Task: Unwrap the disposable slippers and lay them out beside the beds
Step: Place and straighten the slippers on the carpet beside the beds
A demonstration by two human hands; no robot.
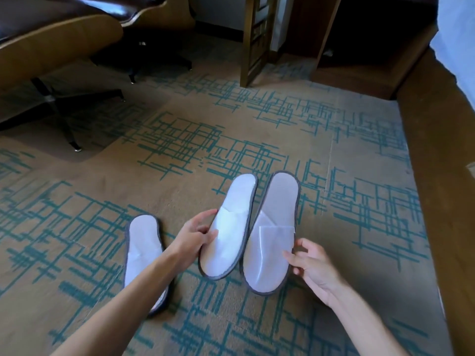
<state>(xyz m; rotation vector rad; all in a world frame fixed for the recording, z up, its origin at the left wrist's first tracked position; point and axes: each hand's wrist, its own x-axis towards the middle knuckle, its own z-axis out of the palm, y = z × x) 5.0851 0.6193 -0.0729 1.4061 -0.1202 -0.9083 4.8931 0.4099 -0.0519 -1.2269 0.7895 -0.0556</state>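
left hand grips middle slipper, lifted | right hand pinches right slipper at its near edge | third slipper flat on carpet, left | bed frame far right

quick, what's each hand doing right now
Left hand: grips the middle white grey-edged disposable slipper.
Right hand: pinches the edge of the rightmost white grey-edged slipper.

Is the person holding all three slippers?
No, the left hand holds one slipper and the right hand another, while the third slipper lies on the carpet.
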